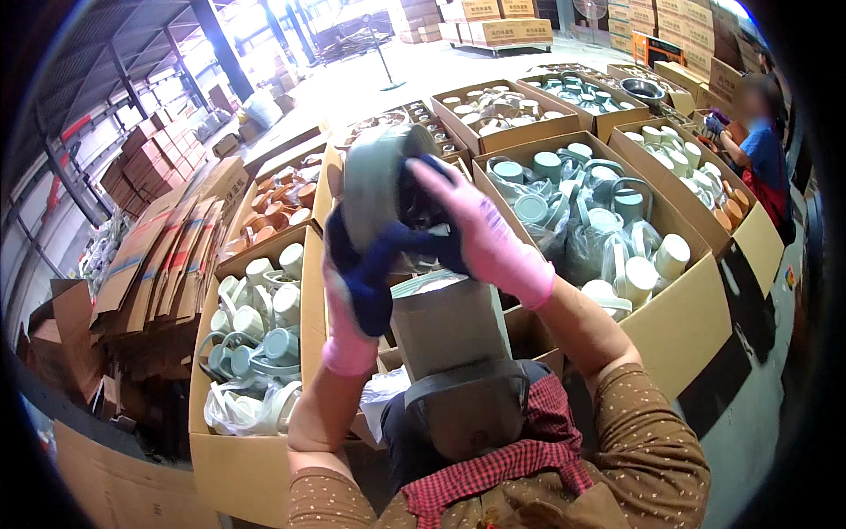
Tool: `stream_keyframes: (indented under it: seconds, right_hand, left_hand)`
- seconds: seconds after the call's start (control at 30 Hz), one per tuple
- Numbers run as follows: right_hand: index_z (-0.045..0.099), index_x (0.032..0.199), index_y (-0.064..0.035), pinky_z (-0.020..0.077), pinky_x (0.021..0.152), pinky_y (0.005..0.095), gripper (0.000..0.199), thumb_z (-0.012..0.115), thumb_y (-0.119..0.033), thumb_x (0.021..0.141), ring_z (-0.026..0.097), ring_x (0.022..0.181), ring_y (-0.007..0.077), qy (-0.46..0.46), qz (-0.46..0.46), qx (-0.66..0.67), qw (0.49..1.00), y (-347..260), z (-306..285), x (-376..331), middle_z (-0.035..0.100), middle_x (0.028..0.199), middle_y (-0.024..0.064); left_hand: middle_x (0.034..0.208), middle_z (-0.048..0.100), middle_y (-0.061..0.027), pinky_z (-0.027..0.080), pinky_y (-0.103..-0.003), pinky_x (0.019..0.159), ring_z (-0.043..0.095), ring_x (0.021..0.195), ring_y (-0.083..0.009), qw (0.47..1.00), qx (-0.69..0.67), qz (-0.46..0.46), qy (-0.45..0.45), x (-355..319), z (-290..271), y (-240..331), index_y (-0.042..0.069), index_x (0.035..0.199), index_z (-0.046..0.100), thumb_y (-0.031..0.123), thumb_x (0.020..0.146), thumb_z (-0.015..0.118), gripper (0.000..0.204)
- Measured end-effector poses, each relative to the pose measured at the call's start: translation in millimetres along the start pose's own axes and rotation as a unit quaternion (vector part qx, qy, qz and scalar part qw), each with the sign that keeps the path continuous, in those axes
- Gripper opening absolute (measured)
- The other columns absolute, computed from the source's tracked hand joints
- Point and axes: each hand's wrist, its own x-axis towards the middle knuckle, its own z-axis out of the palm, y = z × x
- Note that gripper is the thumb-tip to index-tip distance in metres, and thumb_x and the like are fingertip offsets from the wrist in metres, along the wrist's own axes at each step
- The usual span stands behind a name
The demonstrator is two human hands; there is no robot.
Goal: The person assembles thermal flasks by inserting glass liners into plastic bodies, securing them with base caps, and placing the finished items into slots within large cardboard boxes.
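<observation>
Both my hands wear pink gloves with dark blue palms and fingers. Between them, raised in front of me, is a broad grey-green curved piece (370,189); its exact kind I cannot make out. My left hand (357,286) grips its lower left side. From the right, my right hand (480,225) holds it, fingers bent around its edge. Below the hands stands a grey-green box-shaped thing (449,322) with an open-looking top. A dark grey piece with a curved rim (471,410) rests at my lap, over a red checked apron (502,467).
Open cartons surround me: white and pale-green lidded parts (251,326) at left, bagged green ones (573,203) at right, orange-brown ones (280,198) behind. Flattened cardboard (159,260) leans at far left. Another person (760,145) sits at far right. Stacked cartons (502,26) stand at the back.
</observation>
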Motion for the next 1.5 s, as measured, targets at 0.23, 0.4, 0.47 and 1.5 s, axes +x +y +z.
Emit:
stream_keyframes:
  seconds: [0.23,0.4,0.47,1.5]
  right_hand:
    - [0.047,0.144,-0.0065,0.052,0.104,0.0354,0.071,0.081,-0.004,0.082,0.06,0.122,0.0198,0.064,0.248,0.374,0.891,-11,-15,15,0.061,0.132,0.0103]
    - [0.043,0.144,-0.0063,0.0548,0.096,0.0335,0.073,0.079,0.001,0.082,0.061,0.115,0.0192,0.085,0.176,0.413,0.89,25,6,3,0.06,0.13,0.0086]
    - [0.05,0.138,-0.001,0.0552,0.094,0.0306,0.053,0.073,-0.006,0.091,0.062,0.112,0.0161,0.042,0.172,0.572,0.801,45,13,-2,0.064,0.125,0.008]
    - [0.073,0.108,0.0017,0.0524,0.094,0.0363,0.037,0.077,-0.026,0.084,0.068,0.102,0.0204,-0.012,0.149,0.264,0.953,77,0,-66,0.074,0.103,0.011]
  left_hand:
    - [0.149,0.046,-0.0234,0.032,-0.049,0.117,0.043,0.141,-0.0368,0.891,0.325,0.299,-0.109,4,6,36,0.008,0.137,0.058,0.009,0.082,0.078,0.058]
    - [0.149,0.047,-0.0198,0.035,-0.046,0.116,0.045,0.139,-0.0345,0.901,0.325,0.268,-0.107,15,13,19,0.002,0.15,0.04,0.011,0.077,0.085,0.086]
    - [0.148,0.048,-0.0212,0.038,-0.049,0.115,0.045,0.14,-0.0379,0.841,0.396,0.345,-0.129,24,12,5,0.003,0.146,0.046,0.007,0.076,0.084,0.08]
    - [0.109,0.072,-0.0182,0.05,-0.04,0.097,0.068,0.107,-0.0297,0.972,0.089,-0.025,-0.218,13,-46,-80,-0.007,0.109,0.073,0.031,0.098,0.058,0.042]
